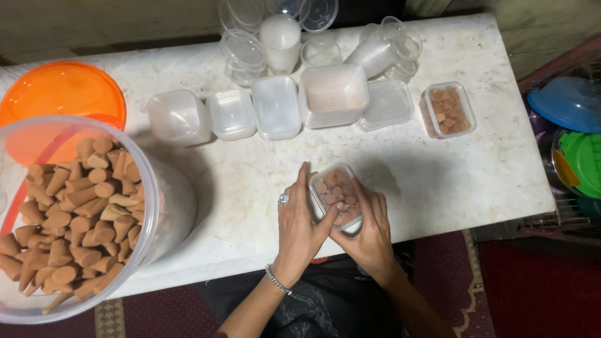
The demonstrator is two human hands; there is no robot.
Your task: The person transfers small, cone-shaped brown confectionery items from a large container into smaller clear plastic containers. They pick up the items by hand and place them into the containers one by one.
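My left hand [299, 226] and right hand [369, 235] are closed around a small clear plastic box [336, 196] of brown incense cones, thumbs pressing its top, at the marble table's [250, 181] near edge. It seems light, thin-walled and slick, so I judge the stiffer corners the best hold.

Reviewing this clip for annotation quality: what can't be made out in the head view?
- Small clear box of brown cones: near end covered by the left hand and right hand; lid state unclear.
- Big clear jar: cut off by the left and bottom edges.
- Blue lid and green lid: cut off at the right edge.
- Stacked clear cups: count unreadable, transparent and overlapping.
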